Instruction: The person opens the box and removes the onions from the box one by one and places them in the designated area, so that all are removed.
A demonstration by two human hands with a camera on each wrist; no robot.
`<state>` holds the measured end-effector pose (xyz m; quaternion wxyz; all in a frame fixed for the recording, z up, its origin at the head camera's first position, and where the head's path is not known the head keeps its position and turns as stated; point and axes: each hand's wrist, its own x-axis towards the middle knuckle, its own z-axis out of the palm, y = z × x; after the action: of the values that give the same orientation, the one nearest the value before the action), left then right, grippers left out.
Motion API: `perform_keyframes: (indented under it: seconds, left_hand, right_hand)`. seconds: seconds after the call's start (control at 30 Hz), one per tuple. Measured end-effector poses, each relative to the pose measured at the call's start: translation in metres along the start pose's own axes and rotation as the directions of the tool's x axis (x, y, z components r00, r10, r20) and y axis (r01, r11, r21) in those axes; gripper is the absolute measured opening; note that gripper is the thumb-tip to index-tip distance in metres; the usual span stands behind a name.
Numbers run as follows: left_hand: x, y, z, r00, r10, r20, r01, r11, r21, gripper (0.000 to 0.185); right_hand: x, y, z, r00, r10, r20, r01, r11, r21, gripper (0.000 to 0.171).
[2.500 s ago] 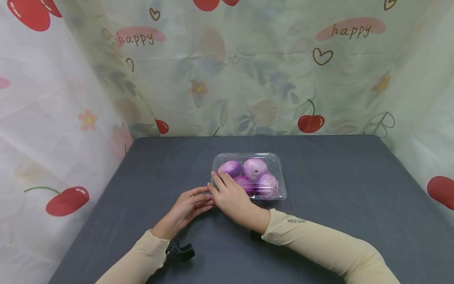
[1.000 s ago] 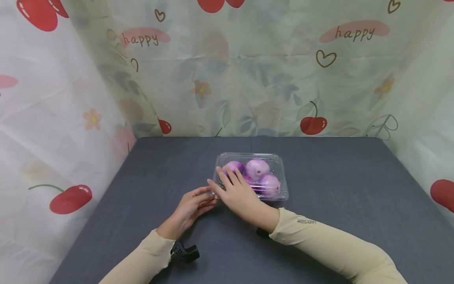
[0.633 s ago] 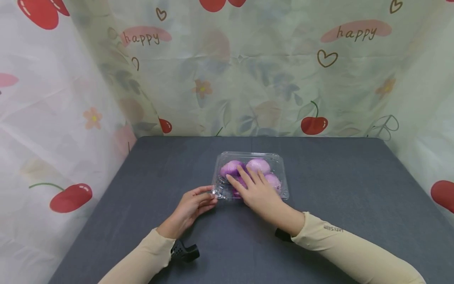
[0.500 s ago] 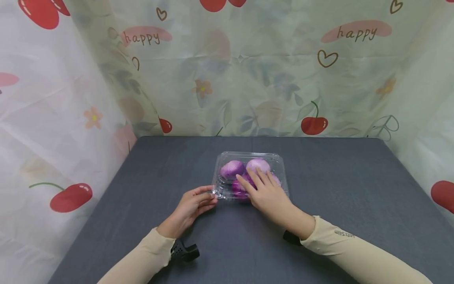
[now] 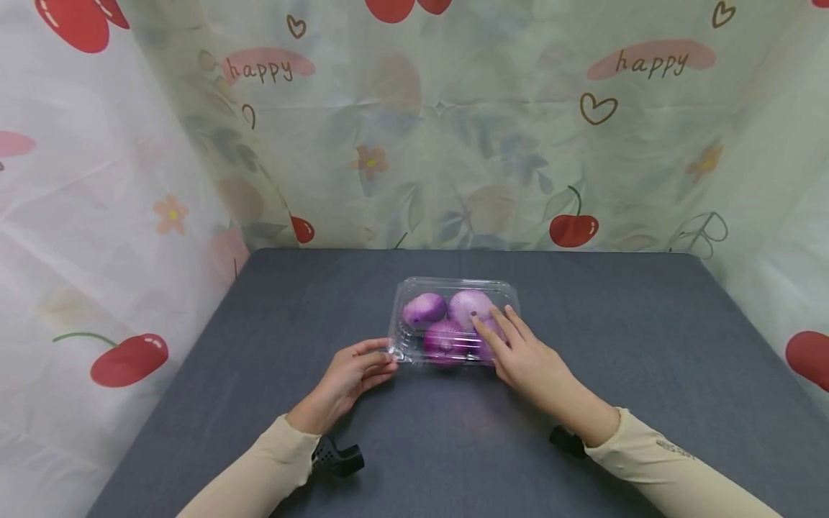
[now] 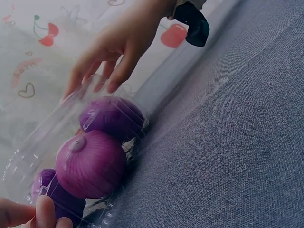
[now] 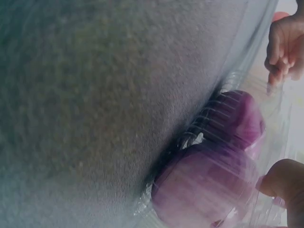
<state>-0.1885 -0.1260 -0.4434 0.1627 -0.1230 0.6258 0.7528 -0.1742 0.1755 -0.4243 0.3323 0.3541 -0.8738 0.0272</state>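
A clear plastic clamshell box with a lid sits mid-table, holding several purple onions. My left hand pinches its near left corner between thumb and fingers. My right hand lies over the box's right side, its fairly straight fingers touching the lid and partly covering the near right onion. In the left wrist view, the left fingertips grip the lid's edge beside an onion. From the right wrist, the right thumb shows at the lid's rim, near a blurred onion.
A dark grey cloth covers the table. A printed curtain encloses the back and both sides. Black wrist cameras hang under both forearms.
My right hand has slid rightward along the lid from the near left corner to the right side, uncovering the left onions. The left hand keeps its place at the corner.
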Motion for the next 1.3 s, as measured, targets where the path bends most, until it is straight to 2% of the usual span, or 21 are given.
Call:
perform_keyframes:
  seconds: [0.13,0.33,0.4,0.53,0.67,0.87,0.93,1.03,1.2,1.3]
  left_hand:
    - [0.0,0.001,0.001,1.0,-0.005,0.003,0.005,1.0,0.0,0.035]
    - [0.0,0.001,0.0,1.0,0.0,0.005,0.0,1.0,0.006,0.035]
    - [0.0,0.001,0.0,1.0,0.002,0.0,-0.002,1.0,0.01,0.034]
    - [0.0,0.0,-0.001,1.0,0.003,-0.002,-0.002,1.0,0.014,0.034]
    - [0.0,0.0,-0.003,1.0,0.002,0.012,-0.002,1.0,0.008,0.036]
    - [0.0,0.001,-0.004,1.0,-0.013,0.023,0.013,1.0,0.004,0.036]
    - [0.0,0.001,-0.004,1.0,-0.015,0.021,0.015,1.0,0.008,0.036]
    - [0.0,0.001,-0.003,1.0,-0.011,0.012,0.011,1.0,0.012,0.036]
    - [0.0,0.002,-0.002,1.0,-0.006,0.008,0.006,1.0,0.021,0.036]
    - [0.0,0.002,-0.002,1.0,-0.008,0.022,0.007,1.0,0.019,0.036]
  right_hand:
    - [-0.001,0.0,0.001,1.0,-0.018,-0.001,0.018,1.0,-0.007,0.065]
    - [-0.001,0.007,0.004,0.992,-0.116,-0.044,0.113,0.992,-0.057,0.068]
    - [-0.001,0.01,0.004,0.987,-0.144,-0.069,0.141,0.989,-0.053,0.061]
    - [0.0,0.016,0.006,0.977,-0.178,-0.118,0.173,0.984,-0.047,0.036]
    - [0.004,0.022,0.008,0.966,-0.194,-0.169,0.189,0.981,-0.047,0.046]
    - [0.008,0.029,0.007,0.958,-0.172,-0.228,0.176,0.984,0.0,0.047]
    - [0.009,0.029,0.004,0.962,-0.177,-0.206,0.182,0.983,0.003,0.045]
    - [0.012,0.029,-0.004,0.977,-0.174,-0.126,0.179,0.984,0.023,0.035]
    - [0.023,0.036,-0.022,0.993,-0.115,0.019,0.112,0.986,0.121,0.056]
    - [0.034,0.047,-0.032,0.993,-0.095,0.072,0.08,0.977,0.195,0.058]
